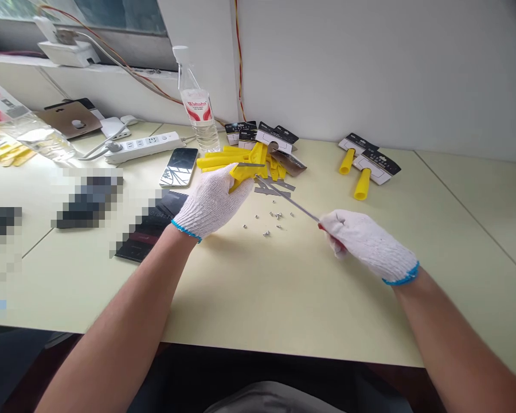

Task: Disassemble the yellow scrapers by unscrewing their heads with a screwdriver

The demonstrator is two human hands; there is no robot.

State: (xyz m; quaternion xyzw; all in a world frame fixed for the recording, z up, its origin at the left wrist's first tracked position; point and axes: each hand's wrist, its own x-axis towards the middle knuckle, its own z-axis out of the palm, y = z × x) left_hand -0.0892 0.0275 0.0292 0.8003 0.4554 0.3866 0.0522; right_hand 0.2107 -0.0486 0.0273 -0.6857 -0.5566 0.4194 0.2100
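Note:
My left hand (pixel 217 198), in a white knit glove, is closed around a yellow plastic scraper (pixel 242 174) with a thin metal blade along it. In my gloved right hand (pixel 361 238) is a screwdriver (pixel 298 205), gripped by its red handle. The long shaft points up and left, its tip at or very close to the scraper; exact contact is too small to tell. Behind the left hand lie more yellow scraper parts (pixel 230 155). Flat metal blades (pixel 273 191) rest just right of the held piece, and several small screws and nuts (pixel 278 215) are scattered below them.
Black packaging cards (pixel 277 135) and a water bottle (pixel 200 115) stand near the wall. Two yellow handles with cards (pixel 362 183) lie at the back right. A phone (pixel 179 166), a power strip (pixel 144 146) and a dark flat package (pixel 144 229) are on the left.

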